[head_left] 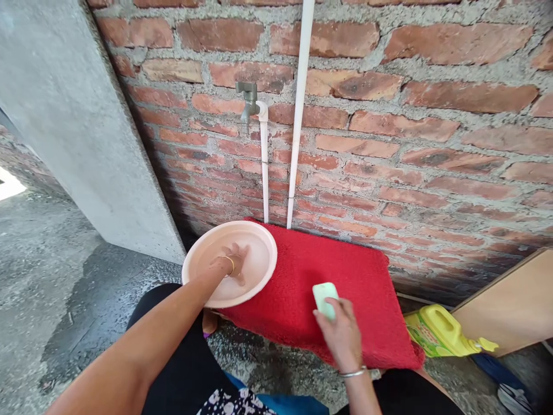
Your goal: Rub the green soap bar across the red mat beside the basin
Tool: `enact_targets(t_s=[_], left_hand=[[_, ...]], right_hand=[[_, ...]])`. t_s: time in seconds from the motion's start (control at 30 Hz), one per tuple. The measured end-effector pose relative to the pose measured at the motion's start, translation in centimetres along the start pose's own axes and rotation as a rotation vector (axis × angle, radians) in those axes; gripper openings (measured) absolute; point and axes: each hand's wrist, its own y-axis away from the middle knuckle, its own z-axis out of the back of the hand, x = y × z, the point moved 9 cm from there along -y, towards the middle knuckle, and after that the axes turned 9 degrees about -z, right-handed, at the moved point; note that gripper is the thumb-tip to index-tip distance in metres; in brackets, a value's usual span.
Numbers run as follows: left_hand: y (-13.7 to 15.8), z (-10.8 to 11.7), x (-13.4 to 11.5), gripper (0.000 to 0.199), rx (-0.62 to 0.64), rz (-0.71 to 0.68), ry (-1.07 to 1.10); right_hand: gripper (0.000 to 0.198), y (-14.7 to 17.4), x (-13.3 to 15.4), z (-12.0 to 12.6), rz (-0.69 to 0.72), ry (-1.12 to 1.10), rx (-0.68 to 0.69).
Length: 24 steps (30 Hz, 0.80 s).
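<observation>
My left hand (235, 266) is dipped in cloudy water inside a pale pink basin (186, 271), its fingers spread and holding nothing that I can see. The basin rests on the left end of a red fluffy cloth (345, 265) that covers a low bench or table. Over the cloth's middle, my right hand (343, 334) grips a pale green bar of soap (322, 293) between thumb and fingers. Whether the soap touches the cloth I cannot tell.
A tap (247, 101) and white pipes (298, 115) run up the brick wall (367, 132) behind the basin. A yellow jug (443, 331) lies at the right beside a wooden board (510, 300). Wet concrete floor (90, 311) is at the left.
</observation>
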Motion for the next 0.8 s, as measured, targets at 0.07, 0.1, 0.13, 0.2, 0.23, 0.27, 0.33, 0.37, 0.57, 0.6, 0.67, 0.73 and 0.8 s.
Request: enact_targets(t_s=[0.07,0.1,0.13,0.2,0.23,0.27,0.33,0.37,0.57,0.6,0.67,0.73,0.8], left_hand=[[0.0,-0.2,0.0,0.157,0.032,0.016,-0.014],[-0.1,-0.2,0.0,0.158,0.037,0.018,-0.013],[-0.2,-0.3,0.1,0.16,0.042,0.023,-0.011],[-0.5,-0.4,0.1,0.164,0.041,0.025,-0.011],[-0.6,-0.5,0.2,0.166,0.041,0.025,-0.015],[-0.6,-0.5,0.1,0.168,0.043,0.026,-0.02],[-0.6,-0.5,0.0,0.17,0.052,0.022,-0.027],[-0.5,-0.5,-0.1,0.169,0.053,0.02,-0.025],[-0.1,0.0,-0.5,0.163,0.03,0.004,0.023],[-0.1,0.1,-0.5,0.163,0.025,0.002,0.024],[-0.2,0.1,-0.5,0.163,0.019,-0.001,0.018],[-0.2,0.0,-0.5,0.163,0.026,0.002,0.009],[-0.2,-0.1,-0.4,0.162,0.027,0.006,0.007]], right_hand=[[0.03,1.8,4.7,-2.2,0.132,-0.032,0.08],[0.03,2.6,6.4,-3.1,0.182,-0.028,0.113],[0.031,3.3,7.7,-3.8,0.218,-0.014,0.138],[0.033,3.7,8.5,-4.4,0.242,0.029,0.156],[0.034,3.4,8.0,-4.3,0.23,0.051,0.148],[0.033,2.8,6.9,-3.9,0.205,0.07,0.13],[0.032,1.2,3.3,-2.4,0.12,0.097,0.08],[0.032,0.2,0.9,-1.4,0.059,0.11,0.057],[0.046,-2.7,-13.7,5.6,-0.389,0.233,-0.123],[0.048,-2.8,-14.4,6.2,-0.417,0.238,-0.165],[0.049,-2.9,-13.3,6.3,-0.382,0.218,-0.213],[0.046,-2.9,-9.0,4.6,-0.244,0.159,-0.191],[0.039,-2.5,-2.7,1.8,-0.057,0.092,-0.108]])
